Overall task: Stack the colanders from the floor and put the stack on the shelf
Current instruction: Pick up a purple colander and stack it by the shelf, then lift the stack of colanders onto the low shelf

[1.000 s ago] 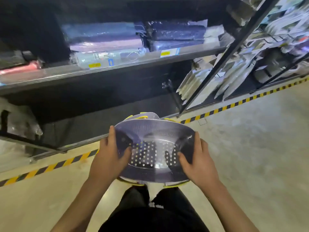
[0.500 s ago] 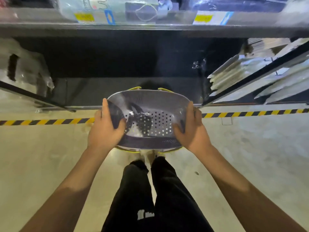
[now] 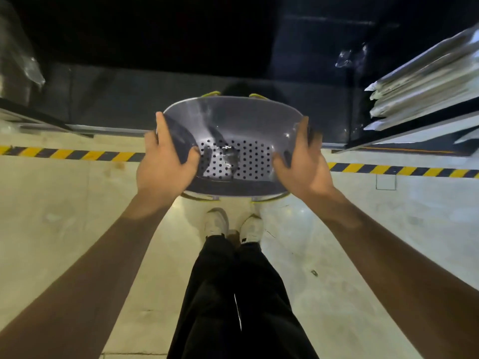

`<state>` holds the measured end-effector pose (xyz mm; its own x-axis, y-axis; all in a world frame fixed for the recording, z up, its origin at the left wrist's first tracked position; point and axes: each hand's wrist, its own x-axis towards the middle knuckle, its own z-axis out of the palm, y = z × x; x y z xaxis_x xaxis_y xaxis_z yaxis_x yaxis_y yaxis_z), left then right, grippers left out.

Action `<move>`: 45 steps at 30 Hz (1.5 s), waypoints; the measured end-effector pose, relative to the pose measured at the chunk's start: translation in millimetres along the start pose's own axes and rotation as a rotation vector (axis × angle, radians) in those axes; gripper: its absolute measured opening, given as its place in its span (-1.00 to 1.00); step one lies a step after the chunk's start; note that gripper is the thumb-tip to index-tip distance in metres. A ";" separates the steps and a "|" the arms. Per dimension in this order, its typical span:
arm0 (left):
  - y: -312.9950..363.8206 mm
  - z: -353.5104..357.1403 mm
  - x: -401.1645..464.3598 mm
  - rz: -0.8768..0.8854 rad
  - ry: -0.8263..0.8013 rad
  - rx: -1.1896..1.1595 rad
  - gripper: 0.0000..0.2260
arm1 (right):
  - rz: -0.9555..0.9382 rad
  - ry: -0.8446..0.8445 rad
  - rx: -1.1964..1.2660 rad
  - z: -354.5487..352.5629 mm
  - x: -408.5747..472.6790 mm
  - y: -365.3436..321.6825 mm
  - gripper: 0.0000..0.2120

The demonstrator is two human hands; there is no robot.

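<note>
Colander stack (image 3: 233, 141): grey-violet oval bowl on top, perforated base, yellow-green trim of others showing beneath. Held level in mid-air over floor, at near edge of dark shelf (image 3: 124, 99).

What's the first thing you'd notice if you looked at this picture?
Right in the middle, a shiny colander stack dotted with holes, held by the left hand and right hand on its two sides. Behind it, yellow-and-black striped tape crosses the floor in front of a dark low shelf. White shoes peek out below.

colander stack (image 3: 233, 141) lowered | now over bottom shelf (image 3: 116, 99) edge
</note>
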<state>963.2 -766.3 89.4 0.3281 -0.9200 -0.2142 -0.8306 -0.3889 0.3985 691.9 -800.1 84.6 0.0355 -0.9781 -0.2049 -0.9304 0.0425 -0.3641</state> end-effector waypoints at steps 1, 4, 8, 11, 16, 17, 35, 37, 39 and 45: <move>-4.1 11.8 4.8 0.002 -0.012 0.011 -0.17 | -0.010 -0.010 -0.009 13.5 3.5 4.9 -0.15; -17.2 43.2 10.2 0.034 -0.049 0.016 -0.12 | -0.062 -0.027 -0.033 47.7 9.9 17.9 -0.12; -27.1 63.9 22.4 0.059 -0.008 0.032 -0.13 | -0.084 -0.010 -0.062 66.3 22.4 26.6 -0.09; -26.7 59.4 31.0 0.055 -0.075 0.026 -0.09 | -0.043 -0.069 -0.062 60.4 26.9 21.1 -0.08; -6.5 17.9 21.4 -0.032 -0.189 0.109 -0.14 | -0.017 -0.199 -0.175 9.7 25.1 10.9 -0.19; -0.8 3.5 16.0 -0.037 -0.197 0.162 -0.18 | -0.021 -0.202 -0.218 -7.0 21.4 7.9 -0.22; 43.3 -207.3 -131.0 0.092 -0.100 0.416 -0.20 | 0.031 -0.127 -0.333 -233.9 -143.4 -66.6 -0.18; 34.9 -218.6 -134.3 0.114 -0.090 0.431 -0.21 | 0.068 -0.146 -0.341 -237.4 -157.3 -76.0 -0.16; 25.3 -226.5 -134.2 0.117 -0.066 0.434 -0.22 | 0.089 -0.110 -0.314 -236.1 -169.4 -80.9 -0.14; 1.2 -222.3 -130.7 0.176 -0.048 0.442 -0.23 | 0.106 -0.082 -0.296 -210.7 -189.7 -82.9 -0.11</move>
<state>1019.4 -657.0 316.1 0.1525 -0.9629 -0.2228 -0.9869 -0.1604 0.0176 685.4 -661.0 345.1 -0.0490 -0.9512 -0.3045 -0.9957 0.0704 -0.0596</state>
